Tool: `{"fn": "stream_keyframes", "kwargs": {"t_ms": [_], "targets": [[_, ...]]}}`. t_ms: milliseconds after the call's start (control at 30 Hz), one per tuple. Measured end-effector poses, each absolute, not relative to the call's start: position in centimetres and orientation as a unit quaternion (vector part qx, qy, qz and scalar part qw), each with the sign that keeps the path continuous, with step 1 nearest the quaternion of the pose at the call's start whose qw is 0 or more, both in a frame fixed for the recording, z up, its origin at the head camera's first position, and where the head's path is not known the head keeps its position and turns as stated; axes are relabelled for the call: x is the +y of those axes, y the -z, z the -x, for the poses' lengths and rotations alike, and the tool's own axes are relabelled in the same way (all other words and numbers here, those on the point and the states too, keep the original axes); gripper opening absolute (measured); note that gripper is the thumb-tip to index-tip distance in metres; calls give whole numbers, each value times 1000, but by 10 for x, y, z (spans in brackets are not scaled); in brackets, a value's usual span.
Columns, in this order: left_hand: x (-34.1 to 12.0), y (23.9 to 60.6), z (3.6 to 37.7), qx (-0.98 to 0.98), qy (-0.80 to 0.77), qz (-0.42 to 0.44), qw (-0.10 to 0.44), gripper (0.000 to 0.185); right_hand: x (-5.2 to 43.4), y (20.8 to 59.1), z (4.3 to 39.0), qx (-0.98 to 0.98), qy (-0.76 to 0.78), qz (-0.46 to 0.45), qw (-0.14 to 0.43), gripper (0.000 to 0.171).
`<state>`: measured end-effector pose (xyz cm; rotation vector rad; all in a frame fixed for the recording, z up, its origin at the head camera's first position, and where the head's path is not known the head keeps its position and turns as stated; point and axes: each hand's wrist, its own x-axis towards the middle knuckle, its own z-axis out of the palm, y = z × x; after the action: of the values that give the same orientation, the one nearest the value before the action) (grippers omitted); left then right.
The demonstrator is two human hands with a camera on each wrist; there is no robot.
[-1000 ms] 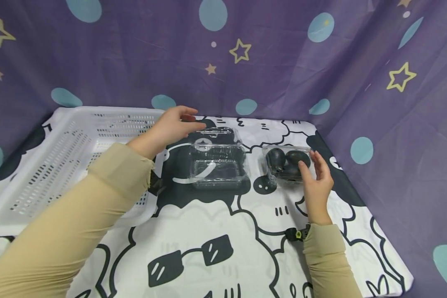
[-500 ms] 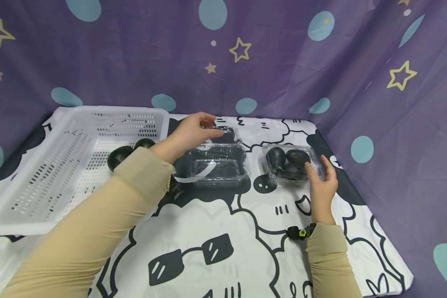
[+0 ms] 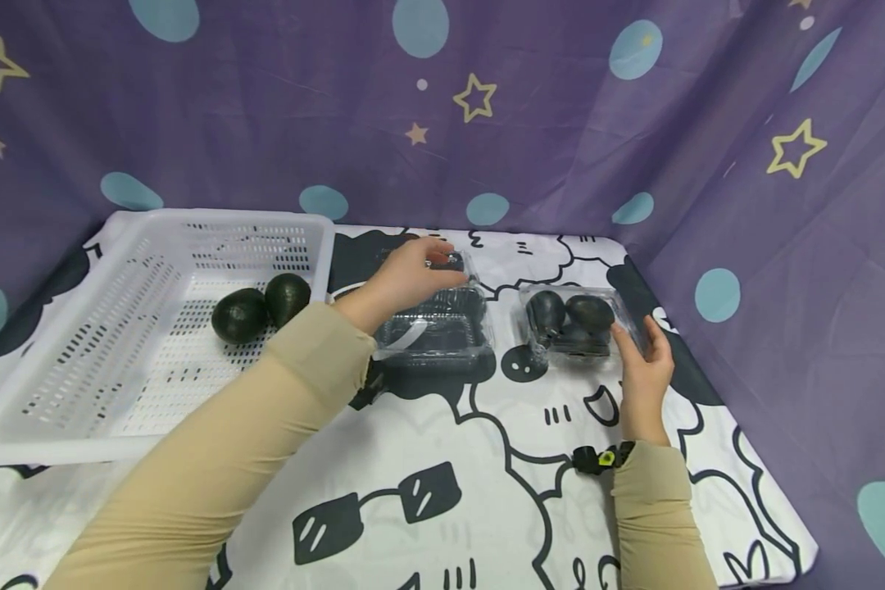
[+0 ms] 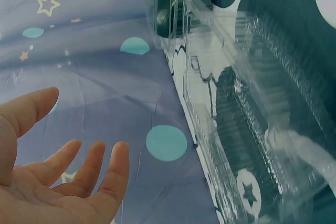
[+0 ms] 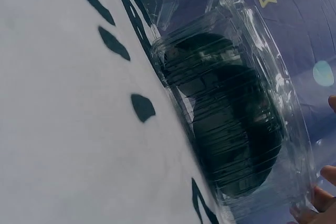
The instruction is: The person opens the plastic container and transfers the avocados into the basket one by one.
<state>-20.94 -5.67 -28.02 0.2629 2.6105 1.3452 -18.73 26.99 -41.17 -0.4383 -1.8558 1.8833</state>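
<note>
My left hand (image 3: 409, 277) hovers over an open clear plastic clamshell box (image 3: 431, 332) in the head view, thumb and fingers spread and holding nothing. In the left wrist view, the same hand (image 4: 68, 171) is apart from the ribbed box (image 4: 247, 103). A second clear clamshell box (image 5: 189, 51), to the right, has two dark avocados (image 3: 588, 314) inside. Beside its right edge is my right hand (image 3: 645, 373), thumb and fingers parted. Its fingertips (image 5: 320, 198) are at the box's corner; whether they touch it I cannot tell.
On the left stands a white slotted plastic basket (image 3: 66, 352) with two dark avocados (image 3: 240, 316) inside. A black-and-white cartoon cloth (image 3: 413, 434) covers the table. Behind and to the right hangs a purple patterned curtain (image 3: 560, 147).
My left hand has moved right from the basket's rim to over the open box, uncovering the avocados in the basket. The right hand has shifted slightly right and toward me.
</note>
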Motion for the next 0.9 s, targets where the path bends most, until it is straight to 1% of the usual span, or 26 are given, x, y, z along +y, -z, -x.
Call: {"fn": "stream_keyframes", "kwargs": {"t_ms": [233, 633, 900], "targets": [[-38, 286, 212, 881, -453, -93, 103, 61, 275, 414, 187, -672, -695, 180, 182, 81], [-10, 303, 213, 876, -454, -129, 101, 58, 275, 416, 189, -675, -701, 177, 147, 86], [5, 314, 212, 879, -443, -154, 82, 55, 277, 419, 192, -665, -713, 184, 124, 97]]}}
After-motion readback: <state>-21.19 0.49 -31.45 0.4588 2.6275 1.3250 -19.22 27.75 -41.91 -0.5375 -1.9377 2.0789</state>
